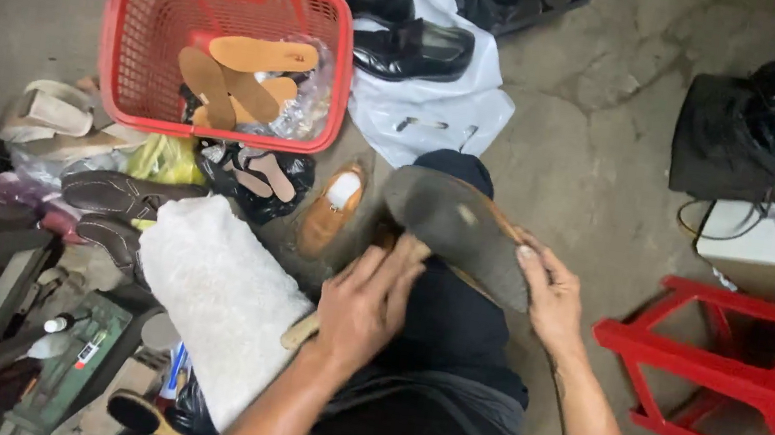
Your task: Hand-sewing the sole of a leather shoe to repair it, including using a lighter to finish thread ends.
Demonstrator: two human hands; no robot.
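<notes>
The shoe (461, 233) lies sole-up on the person's knee. The right hand (553, 296) clasps its heel end, fingers wrapped on the sole edge; the left hand (365, 305) is closed around a wooden tool handle (300, 334) pressed at the shoe's side. The sole looks worn and grey, so work on it appears in progress, not finished. Count: one matching tan shoe (330, 208) on the floor, two black shoes (404, 28), one red basket (129, 40) holding about four insoles (264, 54), one red stool (750, 369).
</notes>
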